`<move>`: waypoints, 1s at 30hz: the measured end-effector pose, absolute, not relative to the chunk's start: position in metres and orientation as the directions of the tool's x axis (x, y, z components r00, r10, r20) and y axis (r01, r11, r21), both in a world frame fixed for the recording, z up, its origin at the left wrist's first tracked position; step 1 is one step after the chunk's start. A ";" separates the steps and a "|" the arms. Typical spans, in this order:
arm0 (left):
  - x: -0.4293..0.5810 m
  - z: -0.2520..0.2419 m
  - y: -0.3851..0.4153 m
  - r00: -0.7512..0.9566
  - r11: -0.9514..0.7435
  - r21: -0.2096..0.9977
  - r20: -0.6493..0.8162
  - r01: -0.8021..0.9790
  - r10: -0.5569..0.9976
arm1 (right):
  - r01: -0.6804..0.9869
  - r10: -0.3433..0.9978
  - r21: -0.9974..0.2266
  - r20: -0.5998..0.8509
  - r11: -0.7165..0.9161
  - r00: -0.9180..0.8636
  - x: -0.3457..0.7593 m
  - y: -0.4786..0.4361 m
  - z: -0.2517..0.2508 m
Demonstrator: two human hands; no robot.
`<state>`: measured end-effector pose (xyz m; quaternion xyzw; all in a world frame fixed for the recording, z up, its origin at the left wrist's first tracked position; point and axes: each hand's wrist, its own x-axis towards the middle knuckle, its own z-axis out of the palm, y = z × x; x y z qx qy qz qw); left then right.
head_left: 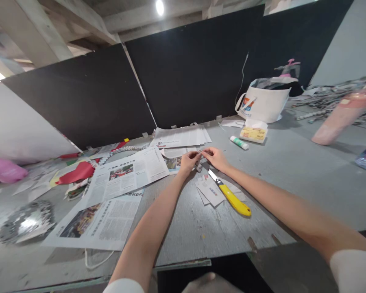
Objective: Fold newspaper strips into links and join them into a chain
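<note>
My left hand (189, 162) and my right hand (216, 158) meet over the middle of the table, fingertips pinched almost together. Between them is a small greyish folded paper piece (199, 167), partly covered by my left fingers; its exact shape is too small to make out. Whether my right fingertips grip the same piece is hard to see, but they are closed at its upper end. Just below the hands lies a yellow-handled folding knife (234, 200), its blade out and pointing toward my right hand. Small cut newspaper pieces (212, 193) lie under and beside the knife.
Newspaper sheets (110, 203) spread to the left, with more paper (177, 137) behind my hands. A glue stick (239, 143), a yellow-and-white packet (253, 133), a white bag (265, 99) and a pink bottle (343, 118) stand or lie rightward. Black panels (195, 73) rise at the back.
</note>
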<state>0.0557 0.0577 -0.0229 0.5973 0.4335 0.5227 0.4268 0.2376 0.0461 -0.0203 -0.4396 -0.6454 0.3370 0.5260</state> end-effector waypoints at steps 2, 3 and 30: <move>0.057 -0.022 0.057 0.072 -0.244 0.968 0.239 0.065 0.968 | 0.213 0.934 -0.910 0.354 0.357 -0.055 0.237 0.046 -0.019; 0.057 -0.021 0.057 0.069 -0.233 0.971 0.228 0.059 0.971 | 0.204 0.940 -0.918 0.337 0.341 -0.055 0.238 0.045 -0.018; 0.055 -0.023 0.060 0.120 -0.245 0.960 0.230 0.133 0.966 | 0.175 0.967 -0.953 0.230 0.247 -0.112 0.244 0.042 -0.009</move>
